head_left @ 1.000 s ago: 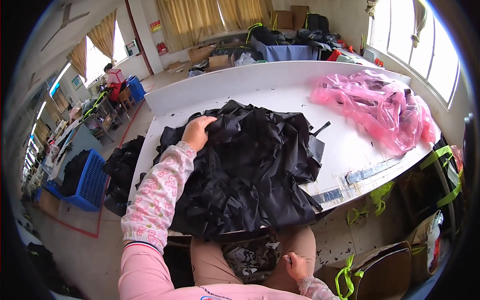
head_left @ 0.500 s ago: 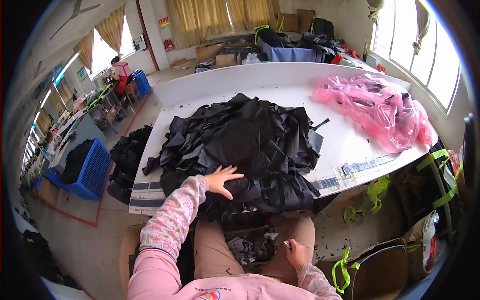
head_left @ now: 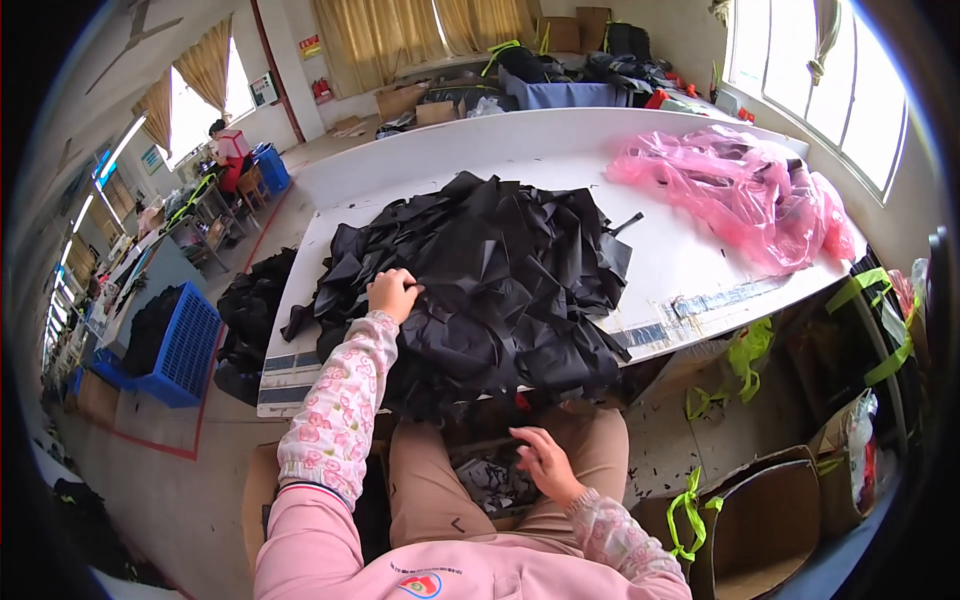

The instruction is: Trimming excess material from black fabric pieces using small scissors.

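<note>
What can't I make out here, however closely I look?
All in the head view:
How firmly the left hand holds the black pile: curled fingers cover the contact.
Whether the right hand holds anything: its palm is turned away.
The table beneath the pile: covered.
What is inside the pink bag: crinkled plastic blurs it.
The distant person's handiwork: too small.

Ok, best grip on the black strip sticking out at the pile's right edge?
Probably a pinch on the outer end of the black strip, coming from the right, likely with the open right hand. It's narrow and juts beyond the black fabric pile over bare white tabletop, while its inner end meets the pile.
</note>
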Motion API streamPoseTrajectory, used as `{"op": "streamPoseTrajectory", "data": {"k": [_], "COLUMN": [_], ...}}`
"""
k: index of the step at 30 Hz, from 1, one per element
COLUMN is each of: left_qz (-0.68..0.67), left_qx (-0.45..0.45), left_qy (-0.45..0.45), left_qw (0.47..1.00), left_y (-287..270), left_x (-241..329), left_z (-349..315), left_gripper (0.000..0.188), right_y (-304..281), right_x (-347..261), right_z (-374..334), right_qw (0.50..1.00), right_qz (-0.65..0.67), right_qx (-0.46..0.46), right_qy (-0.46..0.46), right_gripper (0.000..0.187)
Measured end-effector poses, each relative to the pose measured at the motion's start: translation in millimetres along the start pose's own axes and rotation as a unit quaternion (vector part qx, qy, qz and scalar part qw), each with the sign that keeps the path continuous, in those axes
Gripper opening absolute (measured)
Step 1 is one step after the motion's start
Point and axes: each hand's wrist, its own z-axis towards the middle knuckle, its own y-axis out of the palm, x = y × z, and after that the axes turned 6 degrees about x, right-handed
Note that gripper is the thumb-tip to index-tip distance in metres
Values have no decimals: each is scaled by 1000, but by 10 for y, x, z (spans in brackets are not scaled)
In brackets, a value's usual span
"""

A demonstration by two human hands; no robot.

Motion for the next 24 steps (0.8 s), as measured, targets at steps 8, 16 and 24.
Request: {"op": "streamPoseTrajectory", "data": {"k": [8, 16, 24], "left_qz": [-614, -817, -809], "left_qx": [149, 114, 109], "left_qy": [-238, 30, 24], "left_qw": [738, 565, 578], "left_y": [-1063, -2848, -3127], "left_x": [-11, -109, 122], "left_z": [478, 52, -963], "left_gripper": [10, 24, 39], "right_y": [551, 111, -24], "right_x": [22, 354, -157], "right_z": [1470, 2629, 1989], "right_qw": [986, 936, 939], "right_qz": [-112, -314, -302], "right_qx": [2, 50, 70], "right_qy": [-123, -152, -147], "right_gripper": [46, 44, 43]}}
